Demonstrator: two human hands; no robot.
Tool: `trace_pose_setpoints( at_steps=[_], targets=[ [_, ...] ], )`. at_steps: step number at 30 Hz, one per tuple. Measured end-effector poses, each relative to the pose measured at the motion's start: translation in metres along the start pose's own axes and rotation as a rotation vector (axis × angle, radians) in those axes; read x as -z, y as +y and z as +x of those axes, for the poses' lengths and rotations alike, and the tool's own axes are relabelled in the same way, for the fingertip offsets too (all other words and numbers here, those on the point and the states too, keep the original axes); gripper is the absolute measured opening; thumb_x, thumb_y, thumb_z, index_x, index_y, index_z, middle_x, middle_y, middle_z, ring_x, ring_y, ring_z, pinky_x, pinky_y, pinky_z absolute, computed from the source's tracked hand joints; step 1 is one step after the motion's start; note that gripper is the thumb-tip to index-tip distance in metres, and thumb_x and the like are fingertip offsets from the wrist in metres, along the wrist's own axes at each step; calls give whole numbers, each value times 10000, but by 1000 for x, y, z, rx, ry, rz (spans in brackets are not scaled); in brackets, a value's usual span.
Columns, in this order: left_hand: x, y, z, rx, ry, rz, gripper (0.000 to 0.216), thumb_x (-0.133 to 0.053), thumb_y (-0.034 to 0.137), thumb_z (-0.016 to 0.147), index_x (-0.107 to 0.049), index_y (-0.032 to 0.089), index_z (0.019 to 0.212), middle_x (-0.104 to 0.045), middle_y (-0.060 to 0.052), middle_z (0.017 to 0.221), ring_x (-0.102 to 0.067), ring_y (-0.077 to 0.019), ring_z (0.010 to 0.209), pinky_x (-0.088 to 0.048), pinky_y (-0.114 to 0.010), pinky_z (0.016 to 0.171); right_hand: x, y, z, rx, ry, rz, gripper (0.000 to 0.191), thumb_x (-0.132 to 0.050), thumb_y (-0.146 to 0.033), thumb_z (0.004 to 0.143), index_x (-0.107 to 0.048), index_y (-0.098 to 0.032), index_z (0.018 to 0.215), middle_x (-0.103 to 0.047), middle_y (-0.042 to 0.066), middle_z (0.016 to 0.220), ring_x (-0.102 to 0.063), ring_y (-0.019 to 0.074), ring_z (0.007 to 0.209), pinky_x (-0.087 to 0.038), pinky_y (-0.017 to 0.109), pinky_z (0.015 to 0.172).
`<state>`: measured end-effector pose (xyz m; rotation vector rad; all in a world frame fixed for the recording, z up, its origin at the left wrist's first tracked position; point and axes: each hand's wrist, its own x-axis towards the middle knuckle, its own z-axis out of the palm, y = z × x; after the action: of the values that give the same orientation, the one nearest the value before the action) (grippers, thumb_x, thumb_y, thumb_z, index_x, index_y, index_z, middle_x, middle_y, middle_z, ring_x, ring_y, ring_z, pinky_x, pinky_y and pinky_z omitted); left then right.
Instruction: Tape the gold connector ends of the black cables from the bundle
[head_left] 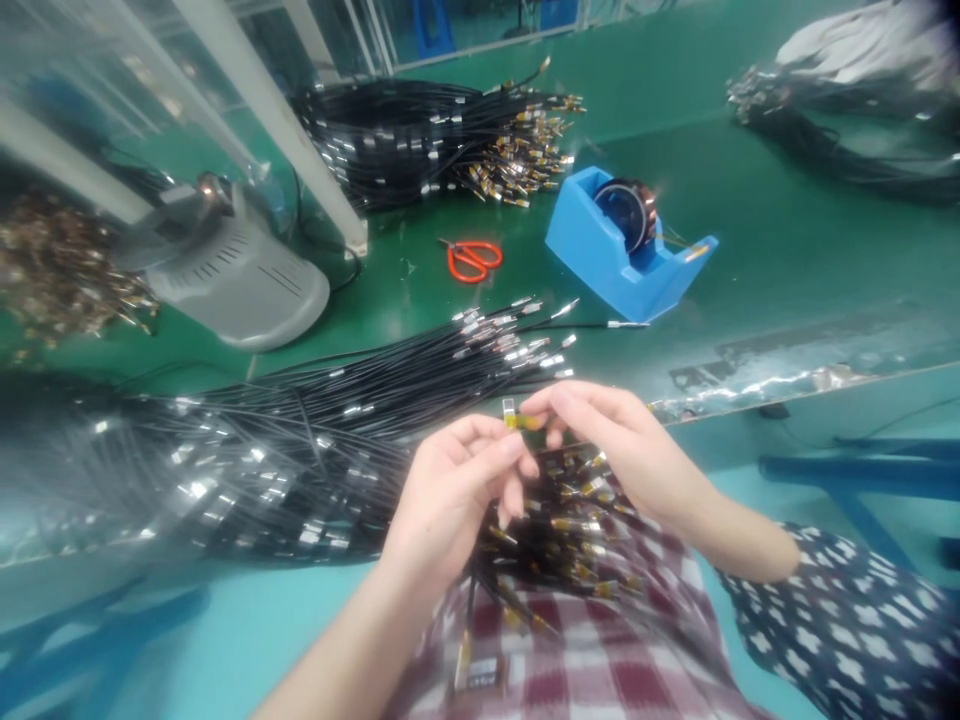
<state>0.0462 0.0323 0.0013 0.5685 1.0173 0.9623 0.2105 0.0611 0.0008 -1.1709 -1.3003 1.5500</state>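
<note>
The cable end [527, 422], wrapped in yellow tape with a metallic tip, sits in front of me, just above the near edge of the green counter [397, 290]. I have it pinched between the fingers of my left hand [450, 485] and right hand [626, 430]. Below lie more taped ends [581, 525]; beyond, a bundle of black cables [390, 385], then red-handled scissors [474, 262] left of a blue tape dispenser [626, 250].
</note>
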Motion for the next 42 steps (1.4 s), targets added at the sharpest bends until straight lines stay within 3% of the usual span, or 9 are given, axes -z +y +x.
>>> trace_pose_setpoints(
  at_steps=[12, 21, 30, 38, 42],
  targets=[
    [-3, -2, -3, -3, -4, 12, 150, -730, 191, 786, -604, 122, 740, -686, -22, 603, -536, -53, 356, -397, -127, 353, -2, -2, 3, -13, -52, 63, 143, -650, -303, 823, -696, -181, 764, -673, 1, 728, -603, 136, 697, -484, 257, 700],
    [-8, -5, -5, -43, 23, 95, 160, -726, 200, 796, -590, 125, 757, -688, -22, 611, -544, -61, 375, -411, -137, 369, -5, -8, 5, -127, -143, 90, 141, -679, -278, 757, -607, -167, 710, -609, -17, 624, -564, 120, 552, -454, 260, 579],
    [-11, -6, -8, -48, 35, 95, 154, -724, 189, 789, -591, 120, 751, -689, -23, 608, -545, -64, 373, -418, -145, 375, -9, -8, 5, -152, -114, 113, 112, -655, -221, 715, -572, -168, 663, -580, -32, 578, -547, 109, 494, -439, 257, 533],
    [-7, -5, -6, -24, 14, 66, 164, -728, 211, 790, -601, 118, 745, -682, -26, 611, -548, -65, 373, -410, -142, 367, -8, -4, 3, -160, -167, 214, 89, -630, -220, 767, -609, -169, 697, -581, -32, 603, -536, 108, 561, -427, 255, 593],
    [-5, -4, -5, -11, 11, 37, 162, -725, 206, 790, -601, 118, 734, -683, -27, 607, -543, -62, 359, -401, -139, 364, -4, 0, 4, -89, -120, 191, 138, -607, -238, 818, -686, -163, 732, -616, -17, 682, -526, 100, 644, -420, 230, 636]
  ],
)
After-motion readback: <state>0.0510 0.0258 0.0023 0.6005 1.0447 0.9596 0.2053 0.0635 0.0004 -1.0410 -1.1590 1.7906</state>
